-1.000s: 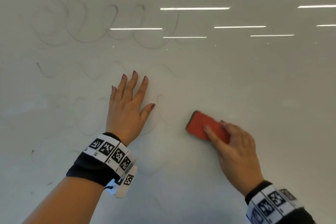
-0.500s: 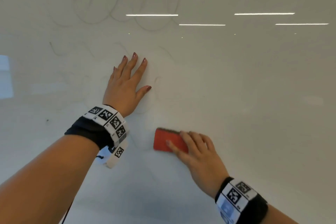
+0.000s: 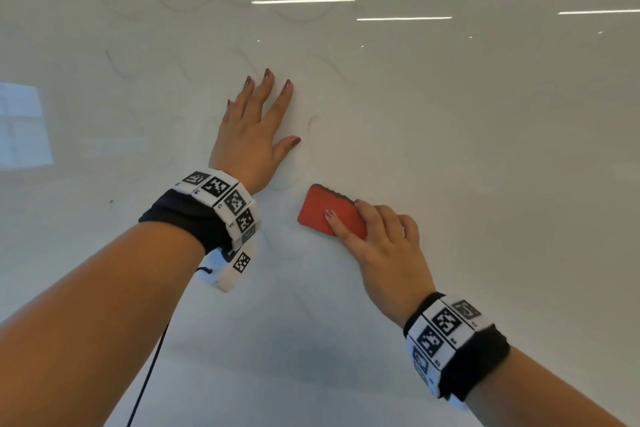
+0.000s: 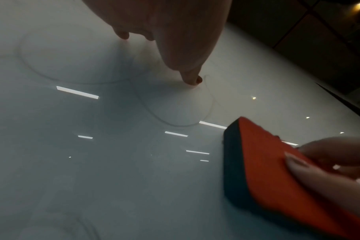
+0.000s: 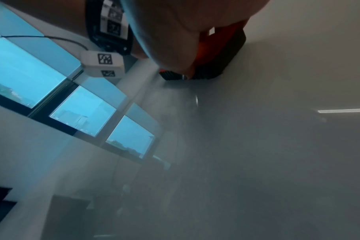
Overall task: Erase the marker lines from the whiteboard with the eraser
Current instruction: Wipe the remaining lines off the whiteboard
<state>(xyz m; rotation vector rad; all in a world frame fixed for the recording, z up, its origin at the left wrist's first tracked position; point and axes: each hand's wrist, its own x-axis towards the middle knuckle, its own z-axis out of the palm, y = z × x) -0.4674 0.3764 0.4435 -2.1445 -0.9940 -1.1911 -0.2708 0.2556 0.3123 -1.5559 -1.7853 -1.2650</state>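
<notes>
Left hand (image 3: 249, 139) flat on whiteboard (image 3: 485, 149), fingers straight and spread. Right hand (image 3: 384, 253) grip clamped on red eraser (image 3: 325, 211), pressed to board just beside left wrist

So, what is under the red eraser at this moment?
The eraser, gripped by the right hand, lies flat on the whiteboard. Its dark pad faces the board. Whether any marker line lies beneath cannot be seen; faint loops show beside it.

Right hand (image 5: 175, 32) grips the red eraser (image 5: 218, 53), dark pad flat on the whiteboard (image 5: 277, 146); tagged wristband (image 5: 111, 24) behind; marker lines apparently too faint to resolve.
</notes>
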